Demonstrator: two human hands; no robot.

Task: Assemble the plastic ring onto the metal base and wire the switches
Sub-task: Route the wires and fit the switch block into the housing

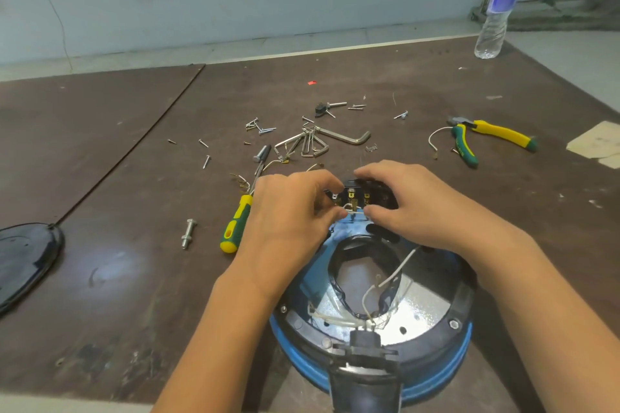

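**Pushing a white lead onto the switch terminals**

Wiring appears to be the step in hand. The black plastic ring (464, 298) already lies around the rim of the metal base (426, 305), with bolt heads showing on it. The switch block (365, 193) stands at the far edge of that base, its brass tabs facing the camera.

The left hand (292, 208) pinches a short white wire (352, 211) between thumb and fingertips, just below the tabs. The right hand (416, 204) curls over the block, fingers on its top and thumb at its front, gripping it as a brace.

To do this well, the right hand should likely hold the block rigid while the connector is lined up square with its tab and pushed straight on. It is better to press on the connector itself than on the insulation. A gentle tug afterwards would confirm the seat. The other white leads lying loose across the central opening should be kept clear of the rim.

The green grip of the pliers (496, 134) carries pale lettering, too blurred to read. The blue label on the water bottle (500, 7) is also illegible, and no writing can be made out on the screwdriver (236, 225)
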